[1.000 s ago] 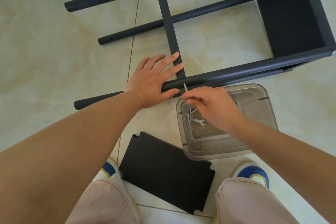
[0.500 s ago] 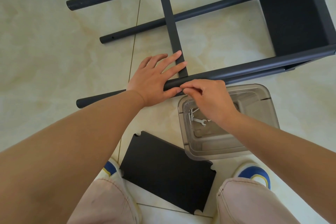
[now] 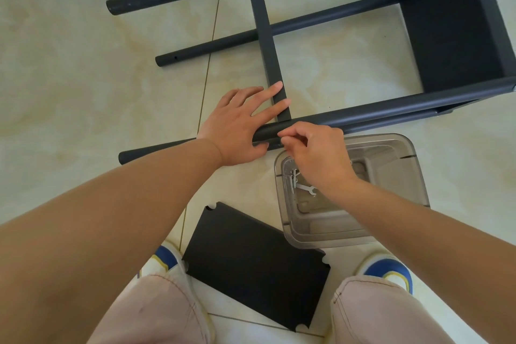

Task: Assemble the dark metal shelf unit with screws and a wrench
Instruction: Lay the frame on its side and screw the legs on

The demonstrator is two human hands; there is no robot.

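The dark metal shelf frame lies on its side on the tiled floor, its near pole (image 3: pixel 391 112) running left to right. A flat crossbar (image 3: pixel 265 36) joins that pole to the far one. My left hand (image 3: pixel 240 126) rests on the joint, fingers straight across the crossbar and thumb under the pole. My right hand (image 3: pixel 315 153) pinches a screw against the pole's near side; the fingers hide the screw. A small silver wrench (image 3: pixel 307 189) and spare screws (image 3: pixel 291 180) lie in a clear plastic container (image 3: pixel 391 220) under my right wrist.
A loose black shelf panel (image 3: pixel 257 265) lies on the floor between my feet. Another panel (image 3: pixel 452 22) is fixed in the frame at the upper right. A free pole end (image 3: pixel 167 60) points left. A wall base runs along the top.
My right hand has moved up from above the container to the pole. The screw, visible a second ago, is now hidden at the pole. My left hand has stayed in place.
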